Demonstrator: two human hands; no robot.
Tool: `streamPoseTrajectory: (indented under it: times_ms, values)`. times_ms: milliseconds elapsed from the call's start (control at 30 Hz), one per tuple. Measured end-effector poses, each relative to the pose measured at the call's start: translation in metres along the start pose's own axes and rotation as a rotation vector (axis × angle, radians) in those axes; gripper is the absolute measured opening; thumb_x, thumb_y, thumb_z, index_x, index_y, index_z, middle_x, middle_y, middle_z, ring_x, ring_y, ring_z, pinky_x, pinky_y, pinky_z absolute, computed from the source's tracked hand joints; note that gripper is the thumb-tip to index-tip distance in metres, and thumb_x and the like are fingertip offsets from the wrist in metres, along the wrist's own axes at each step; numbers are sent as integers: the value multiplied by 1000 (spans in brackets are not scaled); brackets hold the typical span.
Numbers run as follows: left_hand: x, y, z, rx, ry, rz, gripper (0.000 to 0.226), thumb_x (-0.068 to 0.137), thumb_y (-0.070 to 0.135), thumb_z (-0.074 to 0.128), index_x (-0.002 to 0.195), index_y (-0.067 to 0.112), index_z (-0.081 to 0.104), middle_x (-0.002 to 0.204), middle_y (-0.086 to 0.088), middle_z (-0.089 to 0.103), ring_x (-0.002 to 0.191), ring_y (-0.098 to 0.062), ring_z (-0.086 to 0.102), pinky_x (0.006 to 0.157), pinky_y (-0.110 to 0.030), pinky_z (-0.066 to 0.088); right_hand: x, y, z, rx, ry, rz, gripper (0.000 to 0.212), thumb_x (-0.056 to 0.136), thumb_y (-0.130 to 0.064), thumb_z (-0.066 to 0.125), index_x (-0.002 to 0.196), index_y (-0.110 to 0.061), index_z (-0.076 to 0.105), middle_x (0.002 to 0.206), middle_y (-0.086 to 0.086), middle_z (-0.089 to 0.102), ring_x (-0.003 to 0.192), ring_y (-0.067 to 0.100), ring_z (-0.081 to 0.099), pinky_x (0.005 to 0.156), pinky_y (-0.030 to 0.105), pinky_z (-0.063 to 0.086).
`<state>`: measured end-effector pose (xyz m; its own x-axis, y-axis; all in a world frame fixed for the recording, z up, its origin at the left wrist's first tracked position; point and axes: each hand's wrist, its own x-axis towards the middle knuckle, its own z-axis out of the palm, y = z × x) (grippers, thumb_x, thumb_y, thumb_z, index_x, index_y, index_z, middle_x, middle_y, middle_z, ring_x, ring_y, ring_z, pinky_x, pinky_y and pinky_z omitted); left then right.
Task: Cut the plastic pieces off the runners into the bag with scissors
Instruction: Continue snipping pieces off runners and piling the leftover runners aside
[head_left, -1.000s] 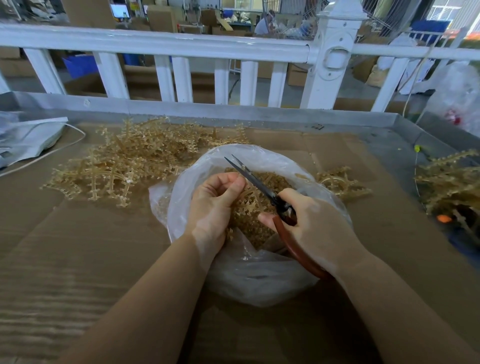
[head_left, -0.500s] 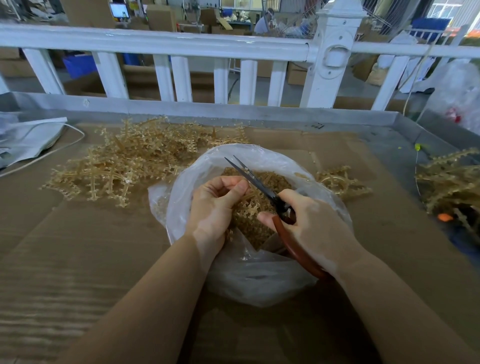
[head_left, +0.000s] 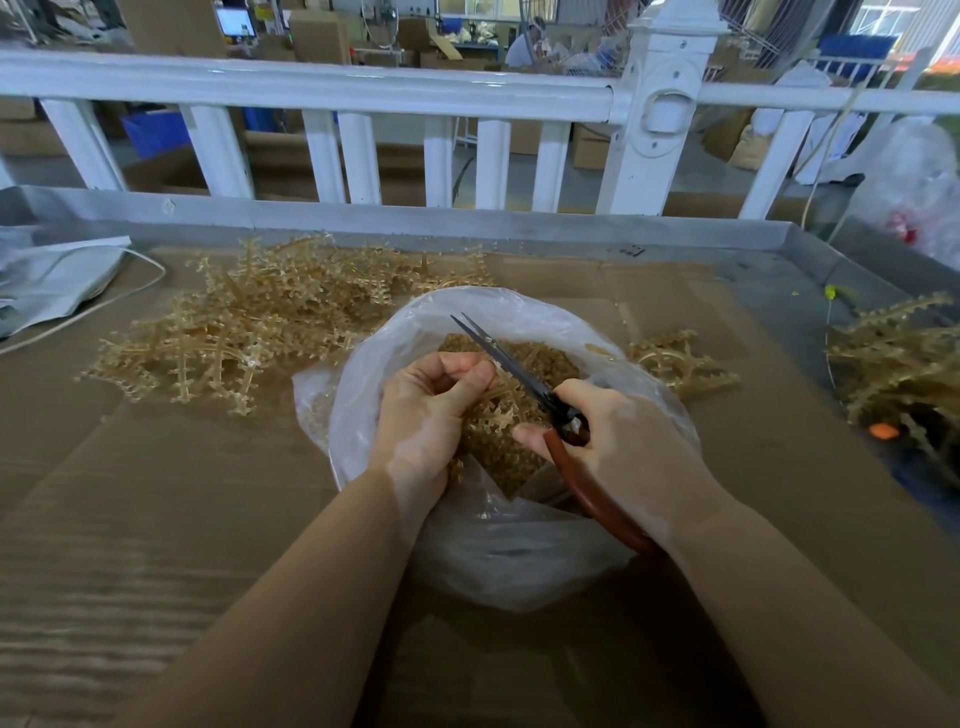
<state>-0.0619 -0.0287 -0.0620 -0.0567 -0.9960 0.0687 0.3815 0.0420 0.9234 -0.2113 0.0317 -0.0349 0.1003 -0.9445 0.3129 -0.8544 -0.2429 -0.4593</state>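
Gripping scissors (head_left: 511, 364), right hand (head_left: 623, 447) | left hand (head_left: 431, 410) pinches runner (head_left: 498, 410) | bag (head_left: 519, 545)

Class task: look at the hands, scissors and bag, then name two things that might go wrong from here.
1. The scissors blades run right beside the left hand fingertips gripping the runner; a slip may nick a finger.
2. The bag rim sags beside the cutting spot, so pieces might fall onto the cardboard.

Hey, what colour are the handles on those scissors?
Reddish-brown. The scissors handle loop shows best in the head view, under the right hand.
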Motion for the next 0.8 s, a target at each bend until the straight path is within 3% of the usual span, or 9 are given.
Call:
streamPoseTrajectory:
  times_ms: [167, 333, 567, 733, 800]
  values:
    - [1, -1, 0, 33, 10, 9, 10, 83, 1, 66, 75, 8, 65, 65, -1, 69, 64, -8, 65, 65, -19, 53, 0, 0, 1, 15, -6, 12, 31, 86, -52, 58, 73, -27, 47, 61, -10, 49, 57, 0, 49, 63, 8, 39]
    - [0, -1, 0, -45, -13, 17, 15, 83, 1, 65, 73, 13, 68, 69, -2, 71, 66, -10, 68, 63, -22, 54, 0, 2, -2, 91, 16, 68, 38, 83, -54, 60, 72, -19, 57, 63, -3, 56, 60, 7, 53, 61, 15, 40]
    - [-1, 0, 0, -86, 7, 35, 17, 79, -5, 65, 81, 12, 68, 66, 3, 70, 63, -5, 67, 61, -16, 52, 6, 3, -8, 234, -73, 98, 19, 84, -40, 66, 73, -27, 56, 59, -10, 52, 58, -4, 52, 55, 7, 37]
    - [0, 0, 0, -45, 20, 52, 20, 74, -4, 69, 87, 11, 67, 65, 4, 68, 65, -6, 65, 71, -20, 55, 11, 5, -11, 288, -53, 113, 28, 87, -42, 61, 72, -19, 57, 62, -7, 52, 58, 1, 52, 56, 13, 36]
    - [-1, 1, 0, -34, 4, 66, 23, 72, -5, 70, 88, 11, 66, 62, 6, 68, 64, -4, 65, 70, -18, 54, 13, 6, -12, 277, -58, 116, 25, 85, -40, 64, 75, -17, 61, 68, -5, 57, 67, 7, 57, 64, 24, 44]
